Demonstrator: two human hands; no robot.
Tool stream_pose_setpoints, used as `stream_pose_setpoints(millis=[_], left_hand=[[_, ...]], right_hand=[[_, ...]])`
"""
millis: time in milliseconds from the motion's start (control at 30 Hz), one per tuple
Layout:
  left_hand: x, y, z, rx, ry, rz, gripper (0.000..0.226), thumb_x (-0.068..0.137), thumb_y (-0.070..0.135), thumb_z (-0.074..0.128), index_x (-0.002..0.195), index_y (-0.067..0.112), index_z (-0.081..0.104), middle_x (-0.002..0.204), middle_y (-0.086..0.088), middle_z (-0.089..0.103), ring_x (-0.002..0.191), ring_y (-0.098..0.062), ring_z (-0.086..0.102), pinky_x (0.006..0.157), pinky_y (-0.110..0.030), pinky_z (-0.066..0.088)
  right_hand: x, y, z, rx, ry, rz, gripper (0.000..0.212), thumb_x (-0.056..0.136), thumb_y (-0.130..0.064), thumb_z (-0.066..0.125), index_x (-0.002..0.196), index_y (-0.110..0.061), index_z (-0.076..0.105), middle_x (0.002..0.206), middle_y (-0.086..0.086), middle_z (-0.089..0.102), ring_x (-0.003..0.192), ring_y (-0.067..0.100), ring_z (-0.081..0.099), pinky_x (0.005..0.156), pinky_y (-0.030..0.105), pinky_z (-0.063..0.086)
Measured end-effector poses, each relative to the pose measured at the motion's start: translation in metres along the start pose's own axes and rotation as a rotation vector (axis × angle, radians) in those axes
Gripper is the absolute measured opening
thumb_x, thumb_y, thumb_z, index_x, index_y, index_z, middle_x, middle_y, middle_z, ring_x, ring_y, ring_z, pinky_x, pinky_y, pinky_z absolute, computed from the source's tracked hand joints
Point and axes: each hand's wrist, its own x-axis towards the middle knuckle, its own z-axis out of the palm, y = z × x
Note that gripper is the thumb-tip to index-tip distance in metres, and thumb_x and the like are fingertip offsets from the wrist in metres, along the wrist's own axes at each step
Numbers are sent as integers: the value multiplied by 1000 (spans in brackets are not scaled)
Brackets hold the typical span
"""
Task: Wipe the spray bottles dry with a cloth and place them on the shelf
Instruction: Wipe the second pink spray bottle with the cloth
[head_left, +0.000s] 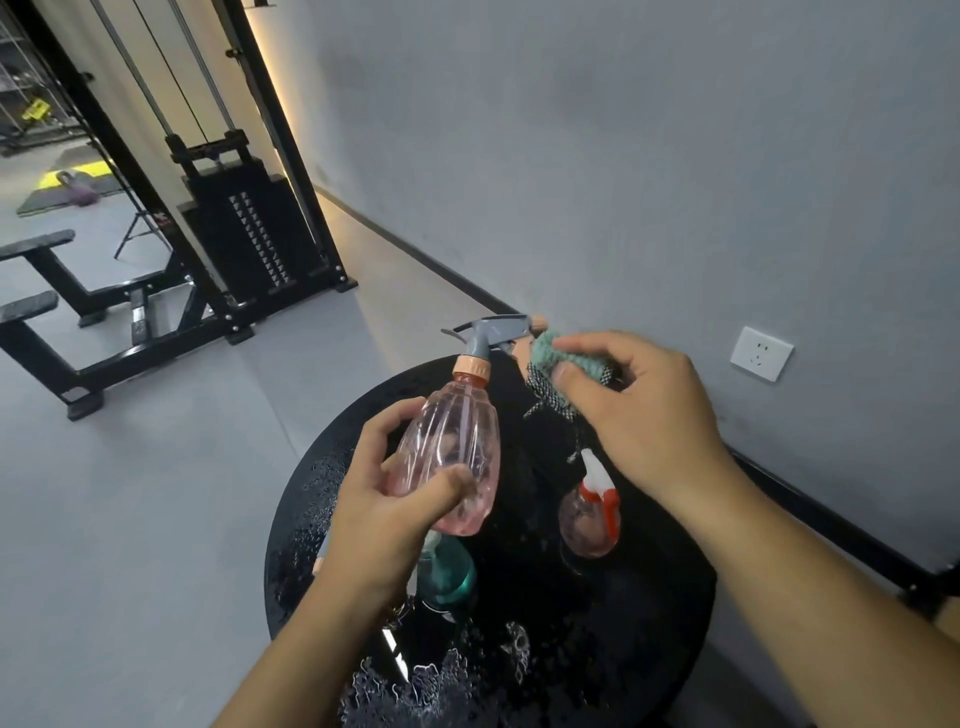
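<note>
Head view: left hand (387, 512) wrapped round pink spray bottle (451, 457), tilting nozzle toward cloth (558, 371); right hand (639, 402) pinching cloth, probably drying trigger; wet desk (649, 613) below.

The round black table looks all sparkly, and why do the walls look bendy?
Head view: light glints off water drops on the wet round black table; the wide-angle lens bends straight lines near the edges, like the black gym machine frame; the clear pink spray bottle stays sharp.
</note>
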Motion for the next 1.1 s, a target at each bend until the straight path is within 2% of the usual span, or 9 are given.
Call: stream_pose_setpoints(millis=[67,233,333,467,700,767,867,1000,1100], left_hand=[[0,1,1,-7,-34,0,71,66,15,84,132,25,60,102,13,80,84,-10,79,67,-25,62],[3,-2,-2,-13,-28,8,77,59,26,87,131,29,61,106,13,80,92,-15,79,70,-27,63],[3,-3,-2,17,-54,5,78,58,25,90,131,32,61,110,12,79,95,-18,79,69,-29,64],[3,-9,-2,26,-53,-7,73,62,17,88,128,35,63,111,-5,80,91,-26,80,68,-28,63],[2,-7,0,26,-55,-14,71,65,13,84,129,32,61,107,4,80,88,-21,80,64,-28,63],[2,-6,0,29,-48,-10,75,61,18,90,129,32,61,108,0,80,88,-22,80,63,-28,63],[3,-5,-3,32,-16,-18,80,63,19,101,131,33,60,108,-1,81,89,-24,81,65,-28,63],[2,-7,-2,39,-36,-24,75,66,15,94,130,34,60,109,-5,81,89,-27,81,65,-29,64],[3,-8,-3,39,-29,-16,77,64,10,97,129,33,62,110,-12,79,90,-26,80,65,-28,63]], right_hand=[[1,0,0,89,-37,80,19,92,-28,74,108,-37,77,102,-22,74,97,-3,69,87,27,59],[0,0,-3,57,-130,112,13,88,-28,77,96,-38,78,89,-24,75,81,0,70,69,20,57],[-1,1,-2,17,-89,93,14,91,-29,76,101,-38,78,91,-20,75,79,0,70,63,16,55],[-3,2,-1,-73,-61,5,18,91,-23,74,106,-32,78,102,-23,70,92,-9,65,72,4,48],[-6,-2,-2,-109,-51,-47,22,94,-24,71,114,-33,76,106,-28,67,97,-14,62,80,8,52],[-6,-3,-2,-113,-56,-67,22,93,-22,72,112,-31,77,105,-26,68,91,-15,62,76,5,50],[-10,-2,-1,-154,-140,-87,21,91,-18,72,108,-29,78,108,-22,70,101,-10,62,86,10,52],[-12,-1,3,-196,-80,-159,26,95,-15,70,118,-26,76,116,-22,66,108,-15,58,91,2,46],[-13,0,6,-198,-49,-188,26,95,-15,70,119,-24,75,117,-19,67,108,-12,59,92,7,50]])
